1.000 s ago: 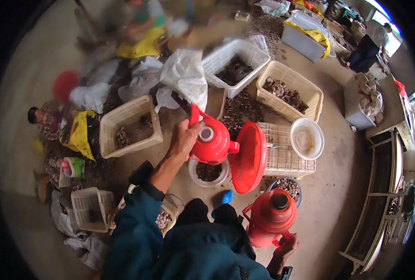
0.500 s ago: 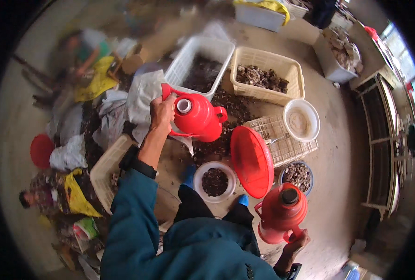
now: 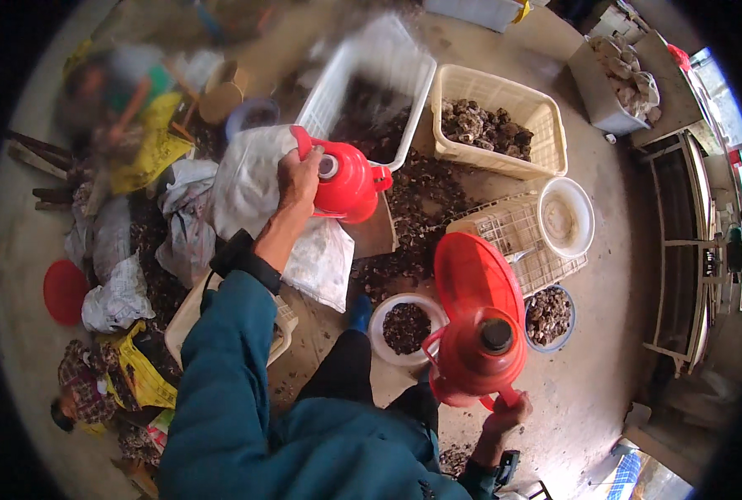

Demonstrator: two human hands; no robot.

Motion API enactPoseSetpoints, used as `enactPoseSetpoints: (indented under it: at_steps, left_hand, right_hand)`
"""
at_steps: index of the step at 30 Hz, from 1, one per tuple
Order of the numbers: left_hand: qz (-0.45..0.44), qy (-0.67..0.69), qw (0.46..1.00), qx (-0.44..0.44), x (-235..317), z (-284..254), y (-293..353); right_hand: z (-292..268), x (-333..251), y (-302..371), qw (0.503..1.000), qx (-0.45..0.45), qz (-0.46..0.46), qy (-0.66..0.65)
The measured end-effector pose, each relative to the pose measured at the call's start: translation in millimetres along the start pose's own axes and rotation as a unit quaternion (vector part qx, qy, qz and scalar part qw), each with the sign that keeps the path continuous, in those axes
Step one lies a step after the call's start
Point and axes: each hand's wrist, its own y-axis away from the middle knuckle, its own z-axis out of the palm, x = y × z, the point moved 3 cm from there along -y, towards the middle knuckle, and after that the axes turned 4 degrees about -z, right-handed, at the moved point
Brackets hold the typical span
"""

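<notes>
My left hand (image 3: pixel 300 179) is closed around the handle of a red thermos flask (image 3: pixel 353 190), held out in front of me with its pale neck toward me. Below that flask lie a white sack (image 3: pixel 258 187) and a scatter of dark shells. My right hand (image 3: pixel 507 414) grips the handle of a second red thermos flask (image 3: pixel 475 367), whose dark stopper (image 3: pixel 497 335) faces up. This flask overlaps the lower edge of a red basin (image 3: pixel 479 271) in view. Close by, near my feet, is a white basin (image 3: pixel 388 329) with dark bits in it.
Ahead stand a white crate (image 3: pixel 425 92) and a cream crate (image 3: pixel 559 125) of shells. An upturned crate (image 3: pixel 492 221) bears a white tub (image 3: pixel 578 237); a blue-rimmed basin (image 3: pixel 567 333) of shells sits beside it. Two people (image 3: pixel 133 100) are at the left among sacks. Shelving (image 3: pixel 667 250) lines the right.
My view has shifted, so the crates and basins appear farther right. The right-hand flask has moved left and up, toward the red basin. Both hands keep hold of their flasks.
</notes>
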Motion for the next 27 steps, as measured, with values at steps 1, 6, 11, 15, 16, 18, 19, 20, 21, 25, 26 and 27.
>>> enactPoseSetpoints:
  at_steps: [1, 6, 11, 15, 16, 18, 19, 20, 21, 25, 26, 27]
  left_hand:
    - [-0.004, -0.001, 1.000, 0.003, -3, -3, -5]
    - [-0.005, -0.019, 1.000, 0.016, -14, -16, -22]
    - [0.010, -0.077, 0.996, 0.040, -42, -21, -44]
    - [0.015, -0.084, 0.994, 0.063, -49, -33, -53]
    - [0.015, -0.071, 0.995, 0.063, -49, -33, -54]
    - [0.001, -0.079, 0.995, 0.054, -45, -29, -57]
    - [-0.009, -0.088, 0.995, 0.047, -44, -30, -57]
    - [-0.001, -0.041, 0.998, 0.056, -44, -29, -56]
    - [-0.006, -0.048, 0.997, 0.062, -44, -31, -56]
    - [-0.019, 0.078, 0.997, 0.015, -42, -22, -54]
    - [-0.053, 0.130, 0.990, -0.008, -45, -20, -54]
    - [-0.055, 0.124, 0.991, -0.005, -48, -22, -55]
  right_hand:
    - [13, 10, 1, 0.998, 0.005, -0.059, 0.018]
    - [67, 41, -7, 0.975, -0.181, 0.099, -0.084]
    - [109, 105, -23, 0.987, -0.127, 0.073, -0.071]
    - [144, 129, -29, 0.990, -0.128, 0.030, -0.042]
    - [154, 127, -32, 0.964, -0.183, -0.191, 0.039]
    - [166, 142, -41, 0.888, -0.260, -0.368, 0.092]
    - [177, 144, -33, 0.888, -0.266, -0.362, 0.093]
    - [185, 151, -31, 0.942, -0.212, -0.256, -0.041]
    - [198, 154, -27, 0.964, -0.151, -0.137, -0.173]
    - [226, 152, -29, 0.895, -0.362, -0.256, -0.044]
    - [233, 154, -23, 0.901, -0.263, -0.341, -0.042]
    - [244, 152, -19, 0.903, -0.265, -0.335, -0.041]
